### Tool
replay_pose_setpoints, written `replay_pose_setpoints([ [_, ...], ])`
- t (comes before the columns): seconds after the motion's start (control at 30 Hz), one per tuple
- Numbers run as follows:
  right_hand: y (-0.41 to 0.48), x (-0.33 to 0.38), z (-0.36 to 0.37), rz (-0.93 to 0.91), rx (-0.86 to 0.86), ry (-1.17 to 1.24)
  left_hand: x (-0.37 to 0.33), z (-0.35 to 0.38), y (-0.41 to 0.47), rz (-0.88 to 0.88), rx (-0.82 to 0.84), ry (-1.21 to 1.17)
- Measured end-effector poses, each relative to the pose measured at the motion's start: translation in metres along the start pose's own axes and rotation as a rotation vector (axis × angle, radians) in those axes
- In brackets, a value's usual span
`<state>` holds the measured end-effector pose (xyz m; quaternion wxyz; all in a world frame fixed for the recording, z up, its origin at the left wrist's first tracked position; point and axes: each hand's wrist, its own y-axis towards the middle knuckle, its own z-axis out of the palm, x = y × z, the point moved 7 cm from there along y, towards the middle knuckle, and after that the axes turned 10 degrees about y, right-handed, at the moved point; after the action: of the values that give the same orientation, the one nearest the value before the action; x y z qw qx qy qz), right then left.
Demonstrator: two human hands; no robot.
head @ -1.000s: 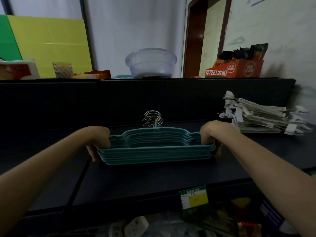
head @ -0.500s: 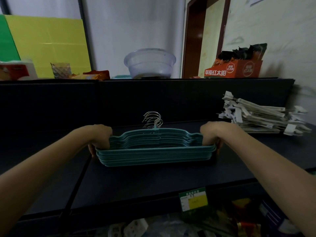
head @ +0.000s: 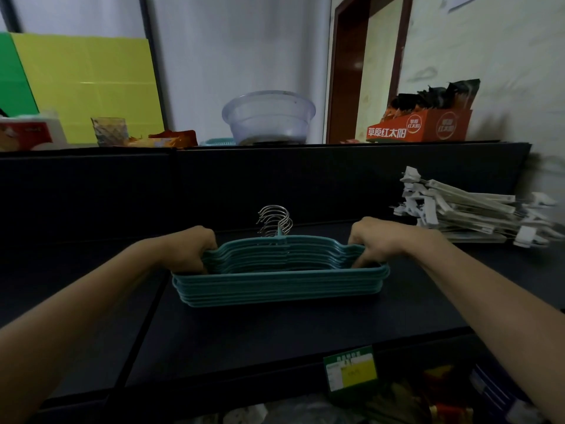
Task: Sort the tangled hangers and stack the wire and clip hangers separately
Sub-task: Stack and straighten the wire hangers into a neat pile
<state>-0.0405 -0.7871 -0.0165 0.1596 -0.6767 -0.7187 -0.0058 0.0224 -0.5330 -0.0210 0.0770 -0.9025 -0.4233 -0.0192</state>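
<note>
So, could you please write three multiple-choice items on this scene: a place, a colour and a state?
1. Where is the white clip hanger pile?
A. on the dark shelf, right of the teal hanger stack
B. on the top ledge
C. in the bowl
2. What colour are the stack's hooks?
A. silver
B. red
C. black
3. The left hand and right hand:
A. hang idle
B. each grips a stack end
C. hold the pile
Key: 1A, it lies beside the stack; 2A, bare metal shines; 3B, fingers curl round both ends.
</note>
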Motion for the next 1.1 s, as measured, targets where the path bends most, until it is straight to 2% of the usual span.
replay_pose_setpoints([
  [0.1, 0.001, -0.001, -0.001, -0.008, -0.011, -0.011, 0.004, 0.002, 0.004, -0.024, 0.023, -0.007],
  [0.2, -0.002, -0.001, -0.001, -0.03, -0.056, 0.002, 0.008, 0.002, 0.0, -0.031, 0.034, -0.115],
  [0.3, -0.007, -0.003, -0.005, -0.079, -0.12, 0.13, 0.013, 0.002, -0.01, 0.029, 0.032, -0.258],
  [0.4, -0.019, -0.014, -0.004, -0.087, -0.039, 0.286, 0.02, 0.008, -0.025, 0.039, 0.115, -0.481],
  [0.47, -0.028, -0.022, 0.007, -0.038, 0.006, 0.522, 0.025, 0.015, -0.032, -0.065, 0.096, -0.804],
  [0.5, -0.028, -0.027, 0.013, 0.001, -0.03, 0.729, 0.027, 0.021, -0.032, -0.156, 0.042, -1.045],
  [0.57, -0.023, -0.033, 0.028, 0.054, -0.185, 1.229, 0.026, 0.036, -0.031, -0.308, -0.125, -1.496],
  [0.6, -0.02, -0.035, 0.035, 0.07, -0.28, 1.458, 0.022, 0.043, -0.031, -0.358, -0.209, -1.644],
  [0.67, -0.018, -0.035, 0.047, 0.097, -0.413, 1.742, 0.014, 0.055, -0.034, -0.432, -0.365, -1.807],
  [0.77, -0.019, -0.031, 0.054, 0.082, -0.461, 1.863, 0.01, 0.059, -0.038, -0.458, -0.492, -1.863],
  [1.0, -0.015, -0.024, 0.052, 0.035, -0.406, 1.846, 0.003, 0.055, -0.039, -0.406, -0.511, -1.885],
  [1.1, -0.017, -0.021, 0.051, 0.046, -0.418, 1.855, 0.004, 0.054, -0.039, -0.447, -0.519, -1.819],
])
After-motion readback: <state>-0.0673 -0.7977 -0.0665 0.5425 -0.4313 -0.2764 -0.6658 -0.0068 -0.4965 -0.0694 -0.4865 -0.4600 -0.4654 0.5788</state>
